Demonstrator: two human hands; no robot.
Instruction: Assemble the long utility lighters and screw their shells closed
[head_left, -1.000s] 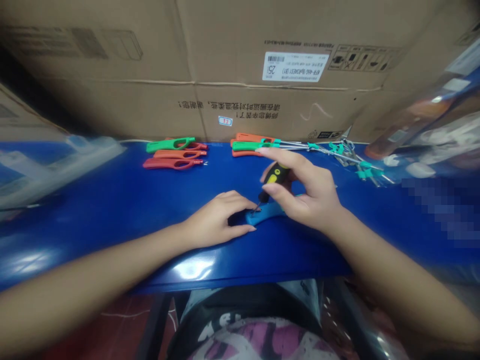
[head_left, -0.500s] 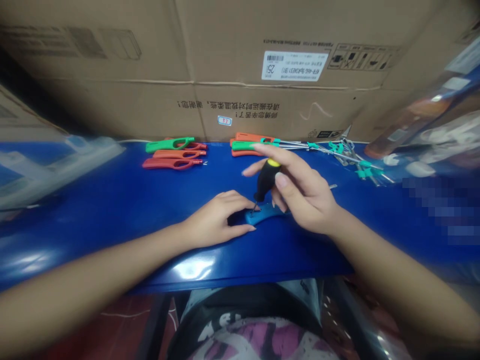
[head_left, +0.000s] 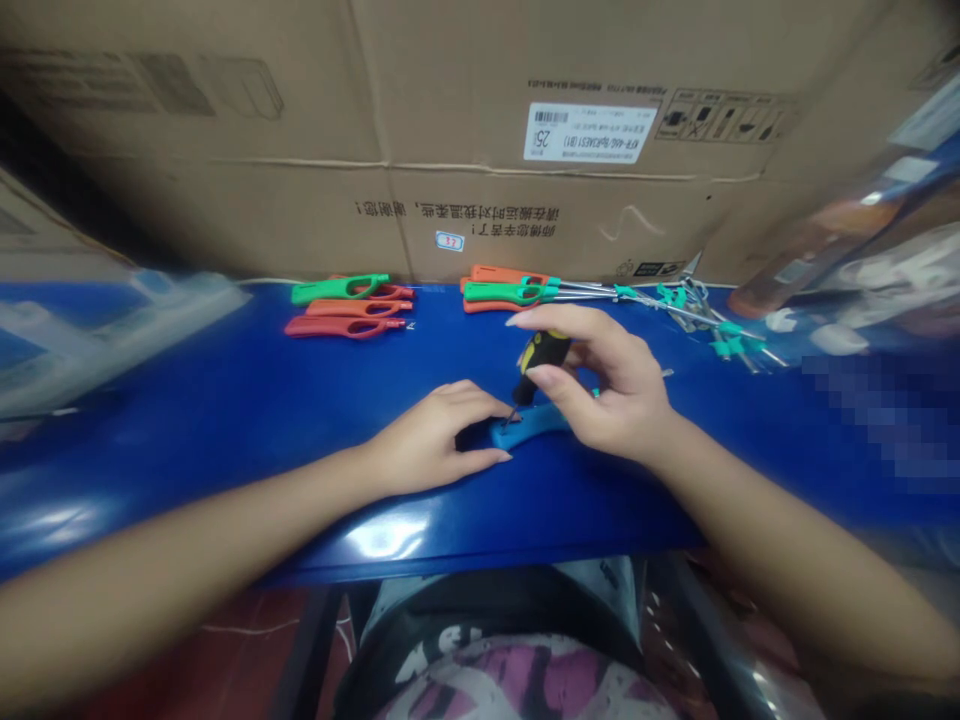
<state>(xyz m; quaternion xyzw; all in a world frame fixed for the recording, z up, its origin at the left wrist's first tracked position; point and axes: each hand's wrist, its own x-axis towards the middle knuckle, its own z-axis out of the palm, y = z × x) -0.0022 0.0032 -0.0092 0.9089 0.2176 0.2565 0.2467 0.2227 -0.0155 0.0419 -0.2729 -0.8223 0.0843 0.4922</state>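
Observation:
My right hand [head_left: 611, 385] is closed round a small black-and-yellow screwdriver [head_left: 538, 362], held tilted with its tip down on the left end of a light blue plastic handle [head_left: 529, 423] lying on the blue table [head_left: 225, 420]. My left hand [head_left: 435, 440] rests on the table with curled fingers, its thumb and forefinger pinching the left end of the blue handle. The right part of the handle is hidden under my right hand.
Several red and green plastic handles [head_left: 349, 305] lie at the back left. More handles with metal rods [head_left: 600, 295] lie at the back right. Large cardboard boxes [head_left: 480, 140] wall off the back. Clear plastic bags [head_left: 862, 250] sit at the right, another bag [head_left: 97, 330] at the left.
My right hand's fingers have shifted round the screwdriver handle, turning it; its yellow band shows again at the side. My left hand and the blue handle have stayed put.

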